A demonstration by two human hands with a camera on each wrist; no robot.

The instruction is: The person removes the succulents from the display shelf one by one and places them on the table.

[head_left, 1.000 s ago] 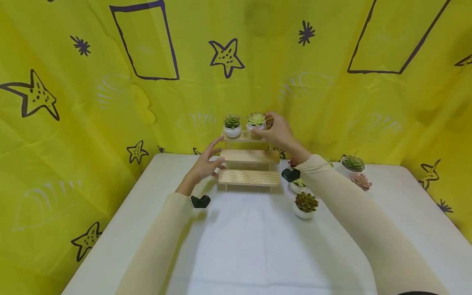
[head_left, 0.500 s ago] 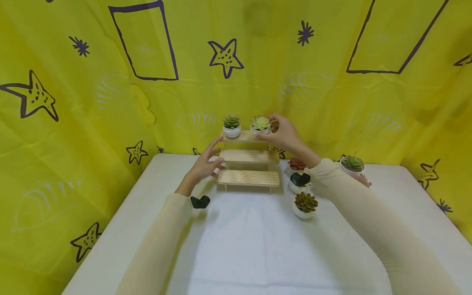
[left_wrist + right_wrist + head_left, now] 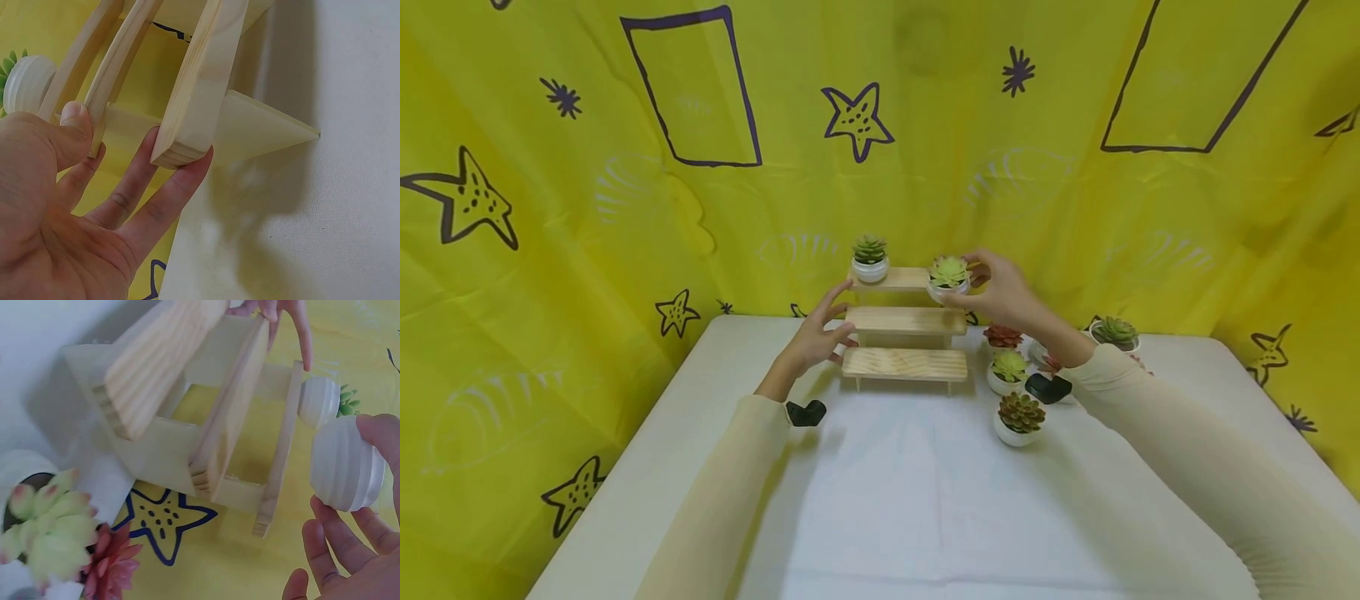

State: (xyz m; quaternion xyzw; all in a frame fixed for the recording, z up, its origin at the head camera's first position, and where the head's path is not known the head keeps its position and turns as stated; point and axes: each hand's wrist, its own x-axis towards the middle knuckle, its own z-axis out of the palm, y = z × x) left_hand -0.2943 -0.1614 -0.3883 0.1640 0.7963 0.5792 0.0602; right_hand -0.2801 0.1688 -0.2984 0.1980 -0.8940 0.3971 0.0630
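In the head view, my right hand [image 3: 1006, 293] pinches a white ribbed pot with a pale green succulent [image 3: 949, 273] between thumb and fingers, at the right end of the top tier. The right wrist view shows this pot [image 3: 345, 464] apart from the tier's edge. My left hand [image 3: 812, 337] has its fingers spread along the left side of the three-tier wooden stand [image 3: 904, 363]. Its fingertips touch the tier ends in the left wrist view, the thumb against the middle tier [image 3: 106, 78]. A darker green potted succulent [image 3: 870, 259] stands on the top tier's left end.
Right of the stand are several potted succulents: a red one [image 3: 1002, 335], a pale green one [image 3: 1008, 367] and a brownish-green one [image 3: 1019, 414]. Another green one [image 3: 1115, 333] stands farther right, partly behind my right sleeve. A yellow curtain [image 3: 925, 183] hangs behind the white table [image 3: 880, 500].
My right hand has moved right and slightly toward me with the pale green succulent, away from the darker one. The left hand has stayed at the stand.
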